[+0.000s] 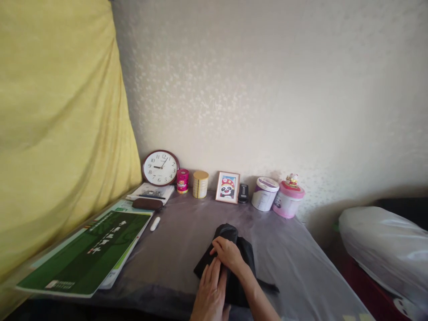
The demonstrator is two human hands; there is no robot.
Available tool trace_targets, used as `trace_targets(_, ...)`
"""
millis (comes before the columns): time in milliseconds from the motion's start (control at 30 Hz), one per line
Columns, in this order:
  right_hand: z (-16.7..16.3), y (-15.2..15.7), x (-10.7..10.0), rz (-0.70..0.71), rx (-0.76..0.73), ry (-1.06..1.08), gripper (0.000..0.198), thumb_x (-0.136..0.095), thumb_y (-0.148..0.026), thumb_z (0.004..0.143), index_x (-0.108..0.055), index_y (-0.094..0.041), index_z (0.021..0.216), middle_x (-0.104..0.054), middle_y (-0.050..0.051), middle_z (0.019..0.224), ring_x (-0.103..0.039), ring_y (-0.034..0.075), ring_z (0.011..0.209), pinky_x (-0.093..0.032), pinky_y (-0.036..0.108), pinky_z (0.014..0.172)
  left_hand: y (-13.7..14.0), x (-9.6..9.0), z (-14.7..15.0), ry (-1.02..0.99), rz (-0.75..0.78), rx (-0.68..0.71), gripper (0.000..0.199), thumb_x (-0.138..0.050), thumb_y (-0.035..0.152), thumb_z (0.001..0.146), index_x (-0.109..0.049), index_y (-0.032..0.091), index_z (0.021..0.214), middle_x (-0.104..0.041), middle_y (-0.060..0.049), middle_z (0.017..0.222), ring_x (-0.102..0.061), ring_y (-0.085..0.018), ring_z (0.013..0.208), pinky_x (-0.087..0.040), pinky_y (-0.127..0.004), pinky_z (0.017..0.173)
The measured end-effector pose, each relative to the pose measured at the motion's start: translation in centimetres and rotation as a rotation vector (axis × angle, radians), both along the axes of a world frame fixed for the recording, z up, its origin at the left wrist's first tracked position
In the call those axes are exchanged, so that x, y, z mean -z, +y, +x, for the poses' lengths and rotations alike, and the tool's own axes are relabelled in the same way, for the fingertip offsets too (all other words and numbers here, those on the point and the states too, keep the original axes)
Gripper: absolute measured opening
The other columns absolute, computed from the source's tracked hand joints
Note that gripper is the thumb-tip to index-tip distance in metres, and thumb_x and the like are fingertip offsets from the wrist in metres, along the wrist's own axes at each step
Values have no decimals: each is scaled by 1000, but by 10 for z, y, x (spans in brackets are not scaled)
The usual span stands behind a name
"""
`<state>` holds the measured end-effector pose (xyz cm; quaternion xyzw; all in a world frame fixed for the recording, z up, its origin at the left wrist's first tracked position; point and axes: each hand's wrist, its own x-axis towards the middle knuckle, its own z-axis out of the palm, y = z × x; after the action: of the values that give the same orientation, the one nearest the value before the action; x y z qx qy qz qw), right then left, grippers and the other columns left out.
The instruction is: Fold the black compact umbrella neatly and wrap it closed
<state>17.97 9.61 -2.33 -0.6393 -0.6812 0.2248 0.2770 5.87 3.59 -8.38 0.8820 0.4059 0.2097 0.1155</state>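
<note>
"Where's the black fabric bundle [246, 255]?"

"From my remote seat, I see it on the counter [294, 267], close to the front edge under both hands, a dark strap [268, 286] sticking out to the right."

"And the fingers?"

"On my left hand [210, 287] they lie fairly straight, close together against the fabric. On my right hand [229, 255] they're curled narrow over it. I can't tell whether either pinches it."

"Nearby?"

"A green book [90, 254] lies well to the left; a framed panda picture [228, 187] stands behind."
</note>
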Motion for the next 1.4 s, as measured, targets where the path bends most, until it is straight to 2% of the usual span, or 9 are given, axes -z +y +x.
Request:
trace_targets(133, -1, -14, 0, 91, -59, -12, 26, -39, -27, 89, -65, -24, 86, -72, -2, 74, -66, 14, 73, -45, 22, 68, 3, 9, 9, 56, -68, -14, 80, -56, 18, 61, -31, 11, 136, -24, -14, 147, -23, -33, 134, -27, -45, 109)
trace_targets(333, 14, -31, 17, 408, -155, -15, 27, -41, -28, 91, -67, -23, 96, -70, 3, 95, -58, 18, 99, -43, 31, 89, 5, 33, 17, 91, 108, -134, 73, -39, -1, 66, -30, 15, 136, -33, -10, 143, -33, -25, 130, -35, -39, 105)
trace_targets(533, 38, 7, 41, 429, -97, -163, 29, -39, -25, 91, -64, -22, 105, -65, 6, 112, -48, 22, 119, -25, 48, 106, 13, 50, 15, 153, 171, -113, 76, -36, -5, 69, -20, 20, 140, -29, -8, 145, -32, -25, 131, -40, -37, 102)
trace_targets(633, 52, 38, 51, 440, -42, -185, 31, -37, -25, 91, -65, -21, 104, -65, 7, 112, -48, 22, 119, -28, 47, 104, 14, 51, 15, 180, 160, -116, 74, -34, -5, 71, -19, 20, 140, -28, -9, 145, -31, -25, 131, -40, -37, 102)
trace_targets(800, 70, 70, 50, 445, 81, -219, 35, -34, -27, 90, -66, -17, 102, -65, 11, 111, -57, 22, 107, -43, 40, 94, 12, 42, 17, 203, 67, -149, 77, -36, -6, 69, -19, 20, 139, -24, -8, 146, -25, -25, 133, -36, -39, 105)
trace_targets(933, 59, 42, 33, 510, 238, -222, 36, -36, -34, 91, -65, -15, 100, -61, 15, 116, -54, 26, 110, -39, 46, 96, 14, 38, 16, 185, -45, -104, 80, -37, -4, 67, -16, 22, 139, -19, -6, 147, -21, -26, 134, -34, -42, 106)
trace_targets(1067, 33, -6, 27, 429, -75, -111, 34, -34, -30, 93, -66, -22, 95, -68, 7, 100, -54, 19, 110, -37, 37, 99, 16, 40, 16, 167, -101, -99, 81, -41, -4, 65, -19, 19, 139, -19, -6, 147, -18, -28, 134, -31, -42, 108)
trace_targets(1167, 26, -8, 34, 402, -131, -159, 32, -35, -27, 93, -67, -23, 98, -68, 5, 104, -51, 20, 115, -25, 45, 106, 14, 33, 16, 156, -122, -103, 78, -36, -6, 66, -22, 17, 139, -18, -8, 147, -16, -26, 135, -27, -41, 110)
trace_targets(1400, 67, 50, 46, 371, 300, -280, 31, -38, -22, 88, -62, -15, 106, -63, 11, 115, -54, 22, 111, -36, 36, 97, 4, -19, 14, 217, -305, -110, 87, -38, -8, 56, -17, 11, 139, -8, -14, 147, -12, -27, 136, -23, -40, 111)
